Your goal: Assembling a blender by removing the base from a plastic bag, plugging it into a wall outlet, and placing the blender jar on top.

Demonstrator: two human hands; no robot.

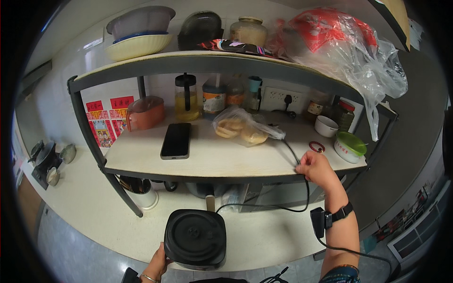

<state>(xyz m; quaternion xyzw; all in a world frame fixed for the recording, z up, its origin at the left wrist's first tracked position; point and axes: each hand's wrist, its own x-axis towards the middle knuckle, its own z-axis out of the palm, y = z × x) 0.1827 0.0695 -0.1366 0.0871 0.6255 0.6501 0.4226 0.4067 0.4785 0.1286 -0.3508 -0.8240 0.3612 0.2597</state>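
My right hand (315, 169) is at the shelf's front edge, thumb and fingers pinched on a black power cord (307, 193). That cord hangs over the edge and loops across the lower counter to a black, rounded-square appliance (196, 238). On the shelf its other stretch runs up beside a clear plastic bag of bread rolls (240, 127); where it ends there I cannot make out. Low at the front, my left hand (158, 262) grips the left side of the appliance, its fingers partly hidden. A beaded red bracelet (316, 146) lies just beyond my right hand.
A phone (175, 141) lies on the middle shelf (212, 162). Behind stand a red lidded pitcher (146, 113), bottles and a wall socket (282, 97) with a black plug. At right are a white cup (326, 126) and a green-lidded bowl (350, 147). A plastic bag (349, 56) droops from the top shelf.
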